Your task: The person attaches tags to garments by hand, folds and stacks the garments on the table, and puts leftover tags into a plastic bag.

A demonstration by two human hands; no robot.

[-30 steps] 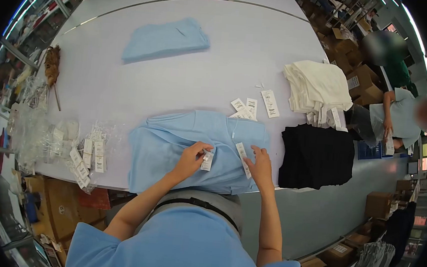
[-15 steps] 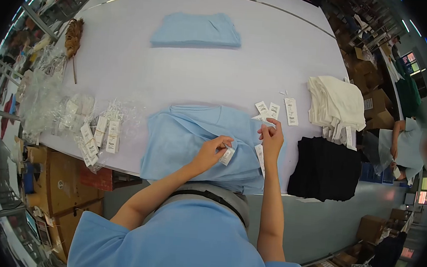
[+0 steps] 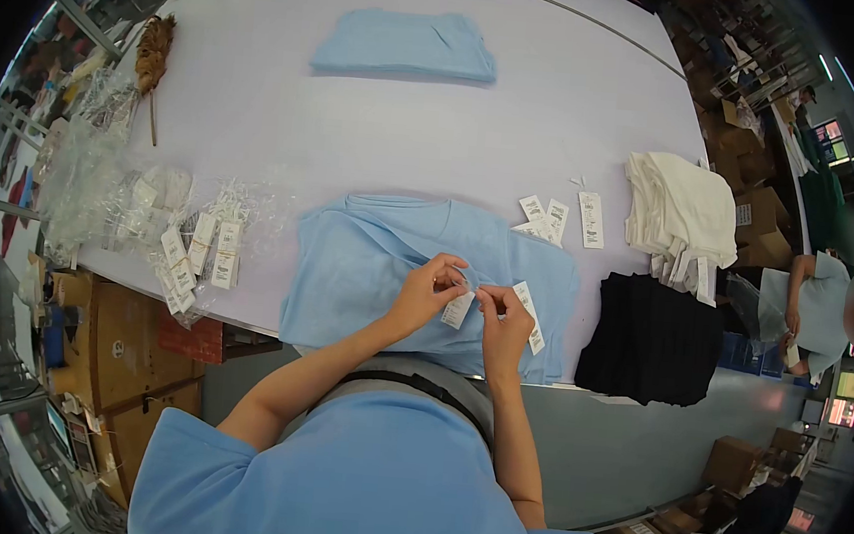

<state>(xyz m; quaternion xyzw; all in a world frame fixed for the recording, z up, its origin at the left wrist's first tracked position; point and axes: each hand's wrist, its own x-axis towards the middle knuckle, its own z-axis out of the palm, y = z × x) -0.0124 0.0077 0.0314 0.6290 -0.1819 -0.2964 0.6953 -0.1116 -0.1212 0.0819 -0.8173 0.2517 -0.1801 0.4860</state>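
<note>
A light blue garment [image 3: 356,272] lies spread on the table in front of me. Over its middle, my left hand [image 3: 430,289] pinches a small white label [image 3: 458,311] at its upper end. Close beside it on the right, my right hand [image 3: 503,323] has thumb and finger pressed together near the top of that label; what lies between them is too small to make out. A longer white tag [image 3: 529,317] rests on the garment just right of my right hand. More white tags [image 3: 555,219] lie at the garment's upper right edge.
A folded blue garment [image 3: 404,46] lies farther back. To the right are white garments [image 3: 680,209] and black ones [image 3: 652,340]. Plastic bags [image 3: 88,180], bundled tags [image 3: 226,254] and a brown duster [image 3: 153,57] sit at left. Another person [image 3: 815,308] is at far right.
My right hand has come from the garment's right side, up near the loose tags, down and left to meet my left hand at the small label. The camera view has shifted.
</note>
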